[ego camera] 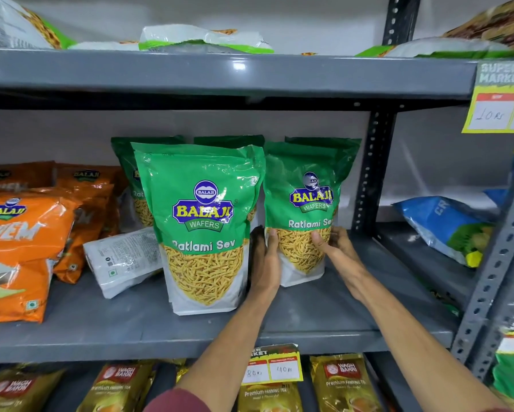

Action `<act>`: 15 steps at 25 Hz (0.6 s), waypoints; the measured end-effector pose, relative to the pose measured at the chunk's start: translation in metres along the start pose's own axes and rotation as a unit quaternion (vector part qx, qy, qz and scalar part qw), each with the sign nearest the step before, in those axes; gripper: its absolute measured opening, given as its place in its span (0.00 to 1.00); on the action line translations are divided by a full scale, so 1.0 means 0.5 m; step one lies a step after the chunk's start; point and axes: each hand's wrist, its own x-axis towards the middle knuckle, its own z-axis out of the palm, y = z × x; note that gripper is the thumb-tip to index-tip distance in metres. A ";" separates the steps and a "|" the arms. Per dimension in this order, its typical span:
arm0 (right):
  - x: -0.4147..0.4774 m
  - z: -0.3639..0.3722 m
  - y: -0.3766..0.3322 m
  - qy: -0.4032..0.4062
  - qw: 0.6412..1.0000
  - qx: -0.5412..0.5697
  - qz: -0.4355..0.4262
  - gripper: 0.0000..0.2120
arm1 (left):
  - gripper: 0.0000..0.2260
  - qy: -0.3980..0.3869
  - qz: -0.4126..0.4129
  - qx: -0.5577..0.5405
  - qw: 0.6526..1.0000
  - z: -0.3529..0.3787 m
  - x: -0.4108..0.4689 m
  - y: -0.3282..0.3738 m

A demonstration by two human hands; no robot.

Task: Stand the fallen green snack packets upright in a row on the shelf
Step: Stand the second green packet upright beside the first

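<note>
Head view: the left hand and right hand clasp an upright green packet between their fingers, low on its sides, on the grey shelf. Just left of the left fingers stands a larger green packet; beyond it one packet lies fallen, back side up.

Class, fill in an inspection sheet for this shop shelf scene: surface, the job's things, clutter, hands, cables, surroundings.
Surface: grey metal shelf, middle tier.
Job's things: large green packet upright in front; smaller green packet upright, more green packets behind; one packet lying back-side out at left.
Clutter: orange packets at left.
Hands: left hand and right hand clasp the smaller green packet's lower sides.
Cables: nothing seen.
Surroundings: blue packet next bay; tea packets below; price tags.
</note>
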 end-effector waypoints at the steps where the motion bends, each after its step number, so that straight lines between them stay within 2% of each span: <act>1: -0.003 0.000 0.000 0.009 1.000 -0.001 -0.003 0.38 | 0.25 0.008 0.004 0.017 1.000 -0.001 -0.004 0.000; 3: -0.009 0.003 0.000 0.040 0.999 -0.027 -0.010 0.49 | 0.21 0.031 0.031 0.024 0.999 0.000 -0.013 0.000; 4: -0.011 0.007 0.000 0.059 0.997 -0.040 -0.009 0.51 | 0.17 0.044 0.044 0.022 0.998 0.000 -0.012 -0.003; 7: -0.015 0.021 0.002 0.111 0.992 -0.059 -0.004 0.44 | 0.14 0.043 0.058 0.045 0.996 -0.001 -0.006 -0.017; 10: -0.018 0.033 0.004 0.146 0.986 -0.077 -0.013 0.35 | 0.19 0.001 0.052 0.091 0.995 -0.001 0.000 -0.019; 15: -0.027 0.021 -0.003 0.139 0.984 -0.107 -0.019 0.33 | 0.23 -0.026 0.065 0.140 0.988 -0.004 -0.012 -0.008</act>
